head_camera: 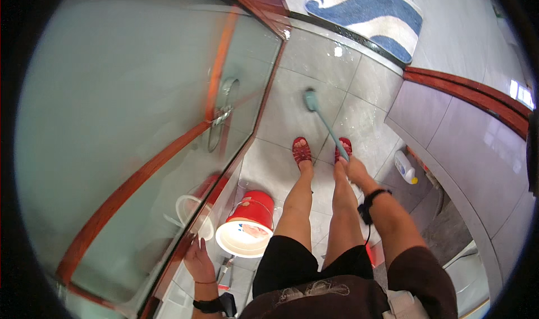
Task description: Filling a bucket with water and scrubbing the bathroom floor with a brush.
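My right hand [358, 172] is closed around the handle of a teal long-handled scrub brush [328, 125]. The brush head, slightly blurred, is down on the wet grey floor tiles [303, 73], ahead of my red sandals [301, 151]. My left hand [198, 260] is at the reddish-brown wooden frame [182, 244] of a frosted glass door panel [126, 96], fingers slightly apart near its edge. To the right of that hand stands a red bucket [254, 205]. A white basin [242, 248] sits at its top, with some pinkish contents inside.
A white bottle with a yellow cap [405, 167] lies under the counter at right. A raised threshold [349, 38] crosses the far end, with a blue and white mat [370, 16] beyond it. A metal door handle [221, 116] juts from the glass.
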### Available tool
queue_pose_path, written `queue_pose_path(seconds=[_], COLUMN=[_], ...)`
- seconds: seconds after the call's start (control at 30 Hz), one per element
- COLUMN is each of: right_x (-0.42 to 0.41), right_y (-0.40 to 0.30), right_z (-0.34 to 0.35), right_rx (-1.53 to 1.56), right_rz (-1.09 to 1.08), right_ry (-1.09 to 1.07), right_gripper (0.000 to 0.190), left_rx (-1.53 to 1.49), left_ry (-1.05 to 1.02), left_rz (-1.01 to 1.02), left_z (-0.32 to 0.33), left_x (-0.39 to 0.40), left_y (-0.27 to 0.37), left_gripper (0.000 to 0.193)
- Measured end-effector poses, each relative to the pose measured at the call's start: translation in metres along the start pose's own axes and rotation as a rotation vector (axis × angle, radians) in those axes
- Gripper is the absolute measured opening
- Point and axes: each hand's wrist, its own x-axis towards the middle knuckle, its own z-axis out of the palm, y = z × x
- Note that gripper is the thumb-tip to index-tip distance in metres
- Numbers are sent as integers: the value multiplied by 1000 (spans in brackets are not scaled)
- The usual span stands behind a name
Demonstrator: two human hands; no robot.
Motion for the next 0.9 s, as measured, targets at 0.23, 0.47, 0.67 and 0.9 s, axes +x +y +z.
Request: queue_pose_path(seconds=[0.23,0.47,0.67,0.9], right_x=[-68,-181,-243,-296], right_y=[105,89,82,58], right_z=[21,-14,-32,-54], right_rx=[245,365,177,-134], right_rz=[-356,264,244,135], right_ry=[154,-153,-178,-160], right_gripper=[48,45,38,34], left_rx=[89,215,658,770], left_ry=[-92,-135,-137,-464], left_rz=[142,274,404,301], left_z=[-42,-5,6,10], left_x=[-5,-19,-48,-84], left_y=[7,2,-1,-10], left_gripper=[27,31,47,74])
